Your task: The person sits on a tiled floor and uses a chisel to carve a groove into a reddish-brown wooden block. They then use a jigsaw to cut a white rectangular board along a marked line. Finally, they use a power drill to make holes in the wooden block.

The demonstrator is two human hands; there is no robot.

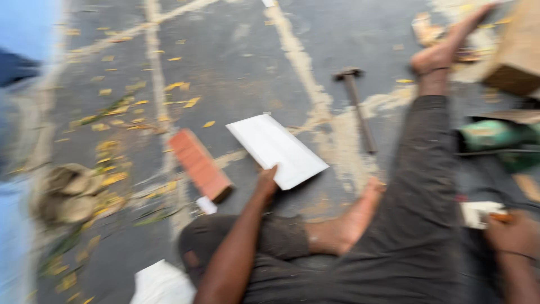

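The picture is blurred by motion. My left hand [266,181] grips the near edge of a flat white rectangular panel [275,149] lying on the dark ground. My right hand [513,232] is at the right edge, closed on a small orange object beside a small white piece [478,214]. I sit on the ground in dark trousers, one bare foot [346,222] tucked in, the other leg stretched out with its foot [441,50] at the top right.
A red brick [199,164] lies left of the panel. A hammer [357,104] rests on the ground beyond it. A green power tool [495,141] and a wooden block [517,50] sit at the right. Worn shoes [67,194] lie left; yellow leaves are scattered about.
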